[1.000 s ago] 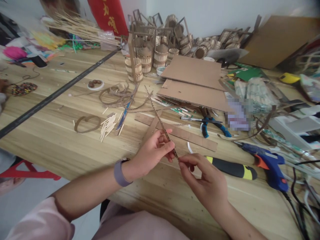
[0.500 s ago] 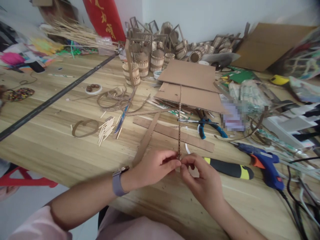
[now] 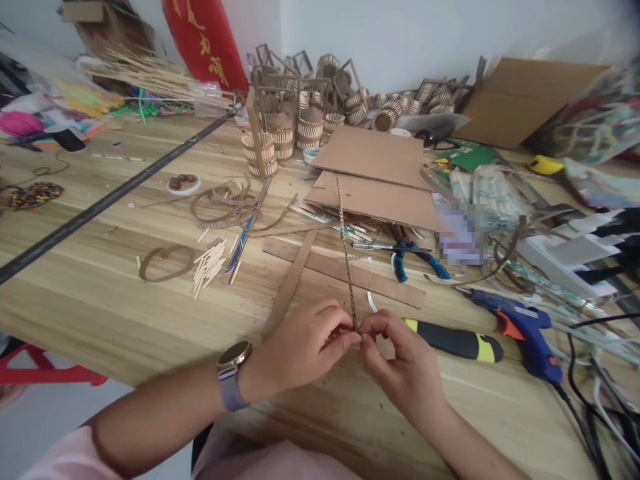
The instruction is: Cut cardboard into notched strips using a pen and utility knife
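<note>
Between my fingertips a thin corrugated cardboard strip [image 3: 347, 260] is pinched at its near end, edge up, its far end reaching over the cardboard sheets. My left hand [image 3: 315, 343], with a watch on its wrist, closes thumb and fingers on it. Touching the same end from the other side, my right hand [image 3: 403, 360] is pinched as well. Beyond them two flat cardboard pieces [image 3: 370, 279] lie on the wooden table [image 3: 150, 320]. Just right of my right hand lies a black and yellow handle [image 3: 450, 339].
A blue glue gun [image 3: 525, 330] and cables lie at the right. Pliers [image 3: 417, 259], cardboard sheets [image 3: 370, 157] and small slatted buckets [image 3: 310, 127] are farther back. Cut sticks [image 3: 209, 267], a curled strip [image 3: 165, 263] and a long dark bar [image 3: 115, 190] lie left.
The strip's far end has swung to the left, so the strip now leans. Both hands keep pinching its near end. The whole view has shifted slightly.
</note>
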Demonstrator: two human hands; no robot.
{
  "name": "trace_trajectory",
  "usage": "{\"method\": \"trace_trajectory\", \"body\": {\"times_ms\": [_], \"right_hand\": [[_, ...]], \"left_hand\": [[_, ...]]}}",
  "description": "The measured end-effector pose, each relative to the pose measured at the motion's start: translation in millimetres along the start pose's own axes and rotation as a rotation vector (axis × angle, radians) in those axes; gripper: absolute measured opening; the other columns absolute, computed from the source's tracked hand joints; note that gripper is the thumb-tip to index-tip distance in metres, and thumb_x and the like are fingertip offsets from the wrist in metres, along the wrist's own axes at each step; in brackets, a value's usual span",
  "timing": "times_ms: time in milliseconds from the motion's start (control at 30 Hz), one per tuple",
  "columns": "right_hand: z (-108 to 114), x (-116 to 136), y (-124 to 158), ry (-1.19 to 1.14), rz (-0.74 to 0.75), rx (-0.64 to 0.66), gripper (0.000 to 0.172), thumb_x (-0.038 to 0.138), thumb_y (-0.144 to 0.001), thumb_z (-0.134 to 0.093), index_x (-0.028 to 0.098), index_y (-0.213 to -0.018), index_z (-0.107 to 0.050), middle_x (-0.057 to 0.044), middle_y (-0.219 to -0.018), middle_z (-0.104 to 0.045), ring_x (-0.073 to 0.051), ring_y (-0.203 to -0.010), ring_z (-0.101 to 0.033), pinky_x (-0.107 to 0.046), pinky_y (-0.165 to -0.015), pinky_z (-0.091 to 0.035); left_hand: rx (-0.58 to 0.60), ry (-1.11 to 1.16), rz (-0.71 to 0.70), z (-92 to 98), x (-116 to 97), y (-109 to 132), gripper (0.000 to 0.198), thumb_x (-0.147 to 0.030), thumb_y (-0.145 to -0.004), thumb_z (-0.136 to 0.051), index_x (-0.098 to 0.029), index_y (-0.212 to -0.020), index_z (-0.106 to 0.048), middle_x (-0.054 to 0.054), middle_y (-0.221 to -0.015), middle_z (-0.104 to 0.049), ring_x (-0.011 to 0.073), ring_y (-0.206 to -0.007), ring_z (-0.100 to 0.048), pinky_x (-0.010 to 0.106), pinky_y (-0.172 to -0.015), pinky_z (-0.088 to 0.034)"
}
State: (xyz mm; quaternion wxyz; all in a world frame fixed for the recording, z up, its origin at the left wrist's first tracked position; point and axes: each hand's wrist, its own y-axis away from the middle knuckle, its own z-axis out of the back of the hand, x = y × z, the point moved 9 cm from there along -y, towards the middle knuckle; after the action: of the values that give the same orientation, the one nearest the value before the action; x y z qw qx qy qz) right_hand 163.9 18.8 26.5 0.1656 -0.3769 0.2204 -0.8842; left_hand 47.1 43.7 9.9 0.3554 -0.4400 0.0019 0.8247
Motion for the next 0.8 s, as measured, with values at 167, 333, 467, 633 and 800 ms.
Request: {"method": "trace_trajectory", "body": {"times_ms": [167,333,467,633,800], "right_hand": [[-1.5,0.2,-0.7,-0.010,0.015,0.025,0.016,0.011,-0.083,-0.054,0.025,-0.074,-0.055,0.006,-0.062,-0.059,-0.010,-0.055,-0.058,-0.020,-0.054,-0.045],[-2.7,1.5,-1.0,-0.021,0.010,0.058,0.016,0.012,-0.083,-0.056,0.025,-0.073,-0.056,0.006,-0.061,-0.060,-0.011,-0.055,-0.058,-0.021,-0.053,-0.045],[-1.9,4.7,0.5,0.001,0.044,0.036,0.016,0.011,-0.083,-0.056,0.025,-0.074,-0.055,0.006,-0.061,-0.059,-0.011,-0.055,-0.058,-0.021,-0.054,-0.045],[-2.1,7.2,1.5,0.031,0.083,0.024,0.017,0.011,-0.084,-0.055,0.024,-0.074,-0.054,0.006,-0.062,-0.058,-0.011,-0.056,-0.057,-0.022,-0.055,-0.044],[-1.9,8.1,-0.1,0.057,0.111,0.027,0.017,0.010,-0.085,-0.054,0.024,-0.076,-0.053,0.006,-0.062,-0.058,-0.011,-0.056,-0.056,-0.023,-0.056,-0.043]], "left_hand": [[-0.024,-0.030,-0.025,-1.7,-0.9,1.9,0.008,-0.016,-0.095,-0.054,-0.016,-0.089,-0.059,0.001,-0.083,-0.060,0.0139,-0.077,-0.056,0.024,-0.070,-0.042],[-0.048,-0.043,-0.031,-1.6,-3.5,2.6,0.011,-0.010,-0.090,-0.052,-0.016,-0.085,-0.059,0.001,-0.081,-0.059,0.0135,-0.076,-0.056,0.024,-0.070,-0.043],[-0.052,-0.059,-0.044,-0.6,-6.1,2.4,0.012,-0.008,-0.089,-0.053,-0.016,-0.083,-0.059,0.001,-0.079,-0.059,0.0128,-0.073,-0.055,0.023,-0.068,-0.042],[-0.047,-0.056,-0.035,0.0,-6.0,1.9,0.014,-0.006,-0.087,-0.053,-0.016,-0.080,-0.058,0.000,-0.076,-0.057,0.0119,-0.070,-0.054,0.023,-0.065,-0.040],[-0.035,-0.051,-0.010,0.0,-4.2,2.5,0.013,-0.007,-0.086,-0.052,-0.017,-0.081,-0.058,0.000,-0.077,-0.058,0.0125,-0.072,-0.054,0.023,-0.066,-0.041]]}}
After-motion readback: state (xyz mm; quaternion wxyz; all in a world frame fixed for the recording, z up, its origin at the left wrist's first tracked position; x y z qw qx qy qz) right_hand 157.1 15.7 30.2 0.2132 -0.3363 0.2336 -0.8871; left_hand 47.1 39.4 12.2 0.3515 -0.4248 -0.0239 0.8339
